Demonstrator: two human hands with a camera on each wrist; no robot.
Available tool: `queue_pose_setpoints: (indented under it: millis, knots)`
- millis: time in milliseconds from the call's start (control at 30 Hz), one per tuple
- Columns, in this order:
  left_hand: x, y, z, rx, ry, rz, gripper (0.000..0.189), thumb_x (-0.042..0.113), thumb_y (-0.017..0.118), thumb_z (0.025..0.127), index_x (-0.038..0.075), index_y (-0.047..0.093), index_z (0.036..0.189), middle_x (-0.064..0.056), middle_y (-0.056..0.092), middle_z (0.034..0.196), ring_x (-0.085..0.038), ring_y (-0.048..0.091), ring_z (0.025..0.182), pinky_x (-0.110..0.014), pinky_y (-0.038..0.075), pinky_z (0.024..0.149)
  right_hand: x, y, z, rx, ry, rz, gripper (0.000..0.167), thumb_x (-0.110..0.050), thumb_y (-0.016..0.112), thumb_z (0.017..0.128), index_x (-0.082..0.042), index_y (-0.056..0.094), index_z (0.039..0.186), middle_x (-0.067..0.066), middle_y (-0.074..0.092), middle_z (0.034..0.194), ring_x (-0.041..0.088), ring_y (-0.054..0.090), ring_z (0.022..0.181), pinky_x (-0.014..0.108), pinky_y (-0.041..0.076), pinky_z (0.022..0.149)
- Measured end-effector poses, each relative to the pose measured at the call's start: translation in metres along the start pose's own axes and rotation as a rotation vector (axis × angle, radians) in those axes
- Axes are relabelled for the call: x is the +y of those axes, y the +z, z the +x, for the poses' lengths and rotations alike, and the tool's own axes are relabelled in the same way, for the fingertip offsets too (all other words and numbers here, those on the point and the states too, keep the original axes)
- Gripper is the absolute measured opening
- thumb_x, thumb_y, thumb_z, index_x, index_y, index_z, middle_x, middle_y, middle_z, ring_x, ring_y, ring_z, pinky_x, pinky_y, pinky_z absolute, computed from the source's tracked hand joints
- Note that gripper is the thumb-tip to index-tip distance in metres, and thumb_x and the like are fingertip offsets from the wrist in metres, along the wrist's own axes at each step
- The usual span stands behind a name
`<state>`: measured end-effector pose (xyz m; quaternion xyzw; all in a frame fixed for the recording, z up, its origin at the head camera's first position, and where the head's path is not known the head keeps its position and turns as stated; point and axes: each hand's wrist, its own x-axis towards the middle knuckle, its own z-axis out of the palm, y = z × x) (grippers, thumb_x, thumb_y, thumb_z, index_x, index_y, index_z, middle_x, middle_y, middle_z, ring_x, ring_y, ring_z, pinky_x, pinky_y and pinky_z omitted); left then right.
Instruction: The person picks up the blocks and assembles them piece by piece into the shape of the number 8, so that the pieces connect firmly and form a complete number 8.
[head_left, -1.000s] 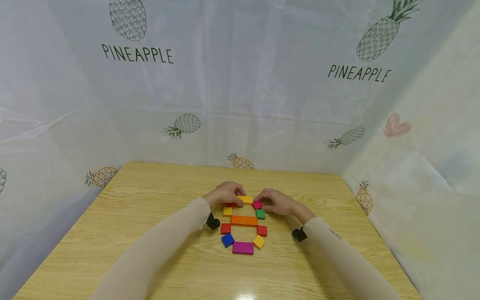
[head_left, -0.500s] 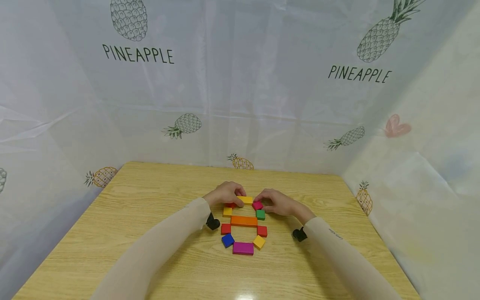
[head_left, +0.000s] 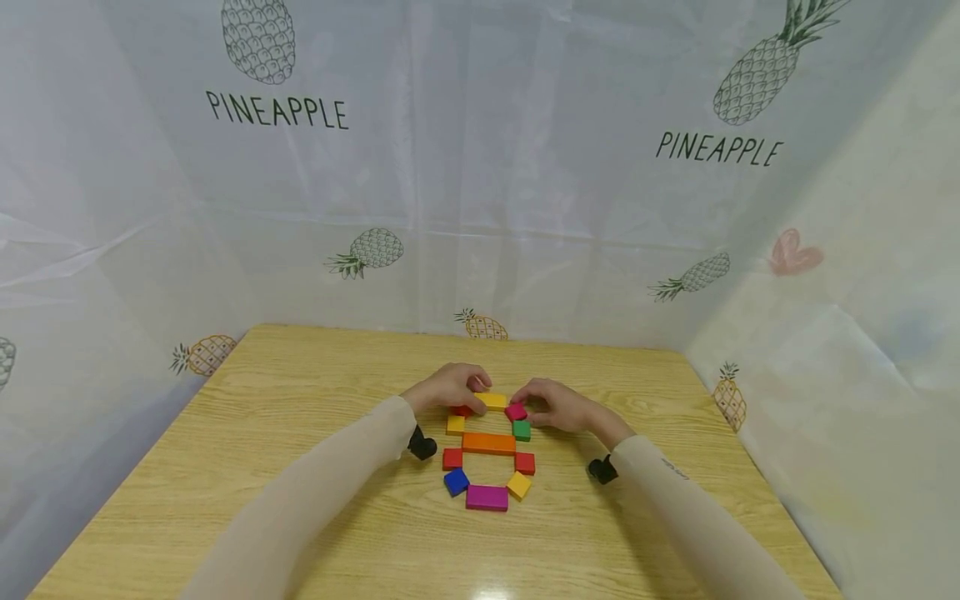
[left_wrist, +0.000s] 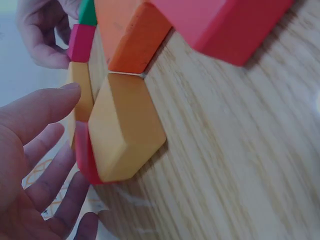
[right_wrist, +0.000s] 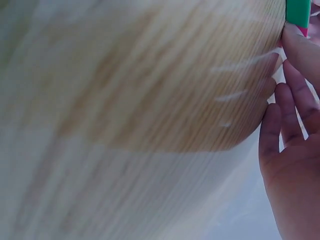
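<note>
Flat coloured blocks lie in a closed outline on the table, crossed by an orange block (head_left: 489, 443). My left hand (head_left: 447, 387) is at the far left corner, fingers apart and relaxed around a long yellow block (head_left: 492, 402) and a red block (left_wrist: 86, 157), gripping neither. A smaller yellow block (left_wrist: 127, 127) lies just beside them. At the far right corner my right hand (head_left: 558, 406) pinches a pink block (head_left: 516, 412) between thumb and forefinger. The green block (head_left: 522, 431) sits right below it. In the right wrist view, the pink block is mostly hidden behind the thumb.
Nearer the body lie two red blocks (head_left: 452, 458), a blue block (head_left: 456, 482), a tilted yellow block (head_left: 519, 486) and a purple block (head_left: 487, 498). The wooden table (head_left: 337, 517) meets a pineapple-printed sheet (head_left: 480, 192) behind and at the sides.
My left hand has loosened and drawn slightly left, its thumb and forefinger coming away from the long yellow block. My right hand stays at the pink block with hardly any movement.
</note>
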<state>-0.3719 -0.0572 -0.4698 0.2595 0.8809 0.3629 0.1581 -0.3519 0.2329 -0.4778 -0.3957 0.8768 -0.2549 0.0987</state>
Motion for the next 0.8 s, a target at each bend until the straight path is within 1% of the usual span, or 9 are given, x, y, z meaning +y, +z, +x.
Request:
queue_pose_setpoints:
  millis: [100,233,367,467,533,667,800]
  knots:
    - [-0.003,-0.004,-0.006,0.006,0.01,-0.028,0.048,0.022,0.088,0.089,0.012,0.068,0.132,-0.004,0.072,0.124,-0.023,0.066,0.116,-0.042,0.055,0.103,-0.001,-0.001,-0.003,0.003,0.003,-0.004,0.035,-0.014,0.073,0.102,-0.007,0.067,0.136,0.007,0.066,0.131,0.027,0.061,0.121,0.051,0.048,0.11]
    - [-0.007,-0.012,-0.016,0.044,0.01,-0.028,0.05,0.023,0.085,0.092,0.011,0.066,0.136,-0.006,0.07,0.126,-0.024,0.064,0.118,-0.044,0.053,0.104,-0.001,-0.003,-0.009,0.003,0.026,0.003,0.042,-0.011,0.073,0.101,-0.003,0.062,0.141,0.011,0.065,0.135,0.03,0.062,0.124,0.051,0.048,0.111]
    - [-0.01,-0.022,-0.031,0.087,0.011,-0.012,0.052,0.026,0.083,0.094,0.011,0.064,0.14,-0.011,0.067,0.133,-0.03,0.06,0.125,-0.049,0.05,0.108,-0.002,-0.004,-0.017,0.002,0.078,0.023,0.05,-0.01,0.073,0.101,0.0,0.056,0.147,0.014,0.063,0.139,0.032,0.06,0.128,0.053,0.046,0.113]
    - [-0.01,-0.032,-0.045,0.122,0.031,0.003,0.051,0.026,0.082,0.095,0.011,0.064,0.141,-0.015,0.065,0.138,-0.037,0.058,0.129,-0.053,0.048,0.11,-0.001,-0.005,-0.024,0.018,0.107,0.025,0.052,-0.011,0.074,0.101,0.001,0.054,0.148,0.016,0.061,0.141,0.035,0.06,0.129,0.055,0.046,0.113]
    - [-0.01,-0.039,-0.056,0.154,0.048,0.024,0.05,0.027,0.081,0.096,0.012,0.064,0.141,-0.016,0.065,0.14,-0.04,0.058,0.13,-0.054,0.048,0.11,0.0,-0.004,-0.029,0.035,0.113,0.003,0.051,-0.012,0.074,0.101,0.001,0.055,0.147,0.016,0.061,0.141,0.036,0.06,0.13,0.055,0.046,0.112]
    - [-0.013,-0.051,-0.08,0.239,0.084,0.083,0.052,0.029,0.081,0.096,0.013,0.063,0.143,-0.013,0.066,0.14,-0.04,0.059,0.129,-0.054,0.049,0.108,0.0,-0.006,-0.04,0.065,0.124,-0.045,0.05,-0.016,0.074,0.101,0.001,0.057,0.144,0.018,0.062,0.139,0.037,0.06,0.129,0.056,0.047,0.111]
    - [-0.014,-0.06,-0.106,0.327,0.085,0.132,0.053,0.028,0.081,0.097,0.014,0.062,0.145,-0.01,0.067,0.138,-0.038,0.06,0.127,-0.055,0.05,0.105,-0.002,-0.008,-0.054,0.078,0.156,-0.06,0.052,-0.025,0.073,0.103,0.002,0.057,0.144,0.017,0.063,0.135,0.038,0.061,0.126,0.059,0.047,0.109]
